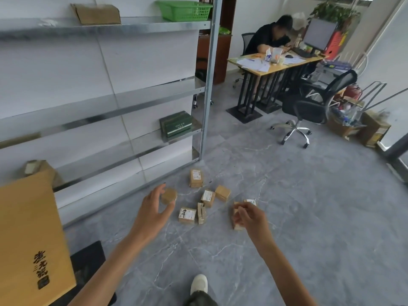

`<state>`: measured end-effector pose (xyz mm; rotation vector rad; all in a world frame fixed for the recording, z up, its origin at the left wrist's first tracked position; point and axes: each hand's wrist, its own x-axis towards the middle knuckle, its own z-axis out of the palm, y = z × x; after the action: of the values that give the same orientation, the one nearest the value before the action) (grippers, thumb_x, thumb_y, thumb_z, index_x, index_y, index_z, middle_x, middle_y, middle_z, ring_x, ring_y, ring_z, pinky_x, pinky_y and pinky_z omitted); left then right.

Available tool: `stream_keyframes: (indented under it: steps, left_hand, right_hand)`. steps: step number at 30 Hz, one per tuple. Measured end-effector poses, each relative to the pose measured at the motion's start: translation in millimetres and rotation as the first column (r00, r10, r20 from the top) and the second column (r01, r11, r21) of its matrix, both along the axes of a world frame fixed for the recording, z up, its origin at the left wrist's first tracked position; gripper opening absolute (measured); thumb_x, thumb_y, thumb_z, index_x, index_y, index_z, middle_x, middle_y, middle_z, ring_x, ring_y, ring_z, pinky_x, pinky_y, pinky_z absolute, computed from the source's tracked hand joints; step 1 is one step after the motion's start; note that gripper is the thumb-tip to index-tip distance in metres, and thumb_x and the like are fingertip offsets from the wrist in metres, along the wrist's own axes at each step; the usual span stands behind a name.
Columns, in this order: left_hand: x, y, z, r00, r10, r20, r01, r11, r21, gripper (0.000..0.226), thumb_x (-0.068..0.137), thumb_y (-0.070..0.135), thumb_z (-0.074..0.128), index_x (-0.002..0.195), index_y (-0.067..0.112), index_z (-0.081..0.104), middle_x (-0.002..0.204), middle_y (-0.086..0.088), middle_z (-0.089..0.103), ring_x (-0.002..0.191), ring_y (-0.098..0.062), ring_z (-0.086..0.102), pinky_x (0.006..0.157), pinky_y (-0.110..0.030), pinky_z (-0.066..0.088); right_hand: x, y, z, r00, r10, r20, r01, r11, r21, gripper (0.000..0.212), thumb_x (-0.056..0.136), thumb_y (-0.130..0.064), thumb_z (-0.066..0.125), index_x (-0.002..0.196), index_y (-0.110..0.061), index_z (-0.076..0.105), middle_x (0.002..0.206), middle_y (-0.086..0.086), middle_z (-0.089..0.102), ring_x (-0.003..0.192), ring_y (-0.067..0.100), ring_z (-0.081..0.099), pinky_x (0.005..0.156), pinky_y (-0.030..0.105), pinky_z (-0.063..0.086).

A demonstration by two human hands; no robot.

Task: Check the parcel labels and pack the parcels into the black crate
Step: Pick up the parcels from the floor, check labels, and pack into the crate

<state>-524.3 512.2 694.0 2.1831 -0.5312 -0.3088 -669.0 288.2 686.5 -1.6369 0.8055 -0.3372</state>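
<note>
Over floor [309,195], LH [152,208] grips parcel [169,196], RH [251,217] grips box [237,226]

Eight small parcels [195,178], two hands [154,209], two office chairs [313,107], one green basket [184,10], one green box [176,124]

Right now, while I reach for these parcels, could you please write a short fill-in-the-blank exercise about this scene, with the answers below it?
1. The loose parcels lie on the grey ____.
2. The basket on the top shelf is ____ in colour.
3. The left hand grips a small parcel, and the right hand grips another ____.

Missing words: floor; green; parcel.
</note>
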Motion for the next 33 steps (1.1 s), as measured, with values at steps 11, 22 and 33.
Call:
stream_keyframes:
  steps: [11, 22, 33]
  left_hand:
    - [140.0, -110.5, -17.9, 0.982, -0.013, -0.186, 0.02, 0.999, 0.036, 0.032, 0.089, 0.035, 0.056, 0.121, 0.034, 0.05, 0.116, 0.013, 0.057, 0.102, -0.002, 0.053, 0.084, -0.024, 0.041]
    - [247.9, -182.0, -107.0, 0.872, 0.212, -0.441, -0.161, 0.975, 0.15, 0.023, 0.088, 0.018, 0.06, 0.086, 0.04, 0.059, 0.093, 0.009, 0.067, 0.072, 0.0, 0.059, 0.055, -0.008, 0.041]
    - [298.5, -219.9, -266.8, 0.743, 0.273, -0.611, 0.022, 0.902, 0.431, 0.022, 0.093, 0.017, 0.049, 0.112, 0.015, 0.06, 0.11, -0.004, 0.065, 0.096, -0.015, 0.059, 0.081, -0.023, 0.044]
  right_hand:
    - [113.9, -101.5, -23.8, 0.991, -0.047, -0.128, 0.065, 0.988, 0.138, 0.021, 0.096, 0.002, 0.042, 0.097, 0.003, 0.063, 0.075, 0.018, 0.064, 0.069, 0.03, 0.061, 0.068, 0.031, 0.052]
    - [251.1, -188.6, -111.4, 0.876, 0.206, -0.437, -0.088, 0.957, 0.275, 0.025, 0.098, -0.005, 0.041, 0.087, -0.01, 0.063, 0.07, 0.01, 0.067, 0.064, 0.021, 0.063, 0.065, 0.027, 0.052]
    - [366.9, -214.7, -267.9, 0.66, 0.291, -0.693, 0.072, 0.893, 0.444, 0.022, 0.099, -0.013, 0.042, 0.102, -0.003, 0.062, 0.082, 0.014, 0.066, 0.076, 0.024, 0.064, 0.068, 0.028, 0.05]
